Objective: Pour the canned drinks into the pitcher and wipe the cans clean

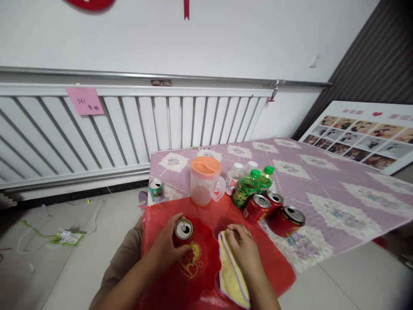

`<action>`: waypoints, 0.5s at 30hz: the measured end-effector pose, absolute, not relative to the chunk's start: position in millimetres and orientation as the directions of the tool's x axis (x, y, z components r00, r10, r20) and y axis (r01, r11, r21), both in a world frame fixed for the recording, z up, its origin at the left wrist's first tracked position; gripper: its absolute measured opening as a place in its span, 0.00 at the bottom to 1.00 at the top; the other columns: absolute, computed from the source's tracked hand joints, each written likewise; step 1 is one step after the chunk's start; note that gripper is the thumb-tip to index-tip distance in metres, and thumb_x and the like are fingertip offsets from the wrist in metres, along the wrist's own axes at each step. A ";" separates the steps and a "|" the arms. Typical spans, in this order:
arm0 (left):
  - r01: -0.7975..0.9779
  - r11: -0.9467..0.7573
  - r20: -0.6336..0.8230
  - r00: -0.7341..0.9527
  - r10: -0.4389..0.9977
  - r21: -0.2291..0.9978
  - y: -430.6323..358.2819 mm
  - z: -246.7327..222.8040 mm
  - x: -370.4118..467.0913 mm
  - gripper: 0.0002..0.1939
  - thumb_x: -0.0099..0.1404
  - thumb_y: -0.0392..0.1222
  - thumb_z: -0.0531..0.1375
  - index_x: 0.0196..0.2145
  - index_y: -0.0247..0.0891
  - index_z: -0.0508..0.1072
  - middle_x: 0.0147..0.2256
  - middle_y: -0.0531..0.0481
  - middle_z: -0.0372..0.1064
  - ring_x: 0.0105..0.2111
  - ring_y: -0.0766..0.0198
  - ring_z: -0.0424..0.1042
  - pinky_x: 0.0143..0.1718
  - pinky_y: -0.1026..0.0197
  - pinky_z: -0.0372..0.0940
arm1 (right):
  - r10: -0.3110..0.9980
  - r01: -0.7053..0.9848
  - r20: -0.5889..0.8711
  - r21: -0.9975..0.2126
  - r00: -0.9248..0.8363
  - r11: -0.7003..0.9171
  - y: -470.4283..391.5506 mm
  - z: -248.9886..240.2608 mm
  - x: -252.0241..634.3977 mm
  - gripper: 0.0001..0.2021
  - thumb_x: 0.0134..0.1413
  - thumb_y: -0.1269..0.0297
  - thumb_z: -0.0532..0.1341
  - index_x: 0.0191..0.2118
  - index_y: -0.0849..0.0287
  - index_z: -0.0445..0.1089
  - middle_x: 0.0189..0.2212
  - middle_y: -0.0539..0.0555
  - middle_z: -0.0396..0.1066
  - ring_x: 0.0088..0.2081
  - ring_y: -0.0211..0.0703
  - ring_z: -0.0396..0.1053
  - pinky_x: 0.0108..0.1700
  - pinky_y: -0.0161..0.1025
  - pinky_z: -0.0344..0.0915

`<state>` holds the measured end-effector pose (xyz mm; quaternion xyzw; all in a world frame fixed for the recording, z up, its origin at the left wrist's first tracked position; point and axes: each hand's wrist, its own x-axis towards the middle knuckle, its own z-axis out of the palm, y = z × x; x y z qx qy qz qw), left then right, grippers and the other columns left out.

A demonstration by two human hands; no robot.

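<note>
A flowered table (pixel 325 189) fans out toward two o'clock, its near corner covered by a red sheet (pixel 274 258) that bears a scalloped red tray (pixel 209 275). A clear, orange-lidded jug (pixel 200 189) stands upright at the sheet's far edge. Along the tray's three-o'clock side lies a yellow cloth (pixel 230 277), its long axis running from just short of twelve to just short of six. The right hand (pixel 241 245) sits at the cloth's far end, fingers curled together; whether they pinch the fabric or merely rest there, the view cannot tell. Four bottles (pixel 247 189) and three red cans (pixel 257 209) crowd between twelve and two o'clock from that hand. A teal can (pixel 156 192) stands apart, between eleven and twelve from the left hand (pixel 169 243). The left, clearly the nearer, clasps a held can (pixel 183 234), thumb and fingers about its sides, upright over the tray's twelve o'clock. From the right hand, that can lies toward nine, well apart.
</note>
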<state>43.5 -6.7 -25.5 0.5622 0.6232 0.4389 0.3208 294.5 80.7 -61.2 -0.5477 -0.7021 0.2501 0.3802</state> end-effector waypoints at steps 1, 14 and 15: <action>0.425 -0.024 0.105 -0.166 0.981 0.905 -6.2 -26.2 43.5 0.40 0.46 0.34 0.68 0.57 0.40 0.62 0.58 0.41 0.66 0.58 0.48 0.65 0.62 0.44 0.58 | 0.953 0.603 0.273 -0.741 -0.130 0.295 81.1 -61.8 295.0 0.11 0.56 0.56 0.56 0.35 0.55 0.72 0.36 0.57 0.75 0.39 0.52 0.71 0.45 0.47 0.65; 0.453 0.018 0.096 -0.229 0.969 0.891 -20.2 -5.6 53.6 0.34 0.46 0.31 0.66 0.53 0.42 0.67 0.54 0.46 0.70 0.55 0.52 0.69 0.61 0.46 0.60 | 0.924 0.655 0.316 -0.656 -0.215 0.376 86.3 -63.1 293.5 0.11 0.55 0.58 0.55 0.35 0.56 0.72 0.35 0.56 0.77 0.40 0.51 0.72 0.43 0.45 0.64; 0.455 0.008 0.112 -0.238 0.965 0.891 -21.1 -8.8 53.5 0.35 0.46 0.30 0.67 0.53 0.42 0.67 0.54 0.46 0.70 0.55 0.52 0.69 0.61 0.46 0.60 | 0.925 0.656 0.314 -0.656 -0.214 0.374 86.5 -63.3 293.6 0.11 0.55 0.57 0.55 0.35 0.56 0.72 0.35 0.56 0.77 0.40 0.51 0.71 0.43 0.45 0.64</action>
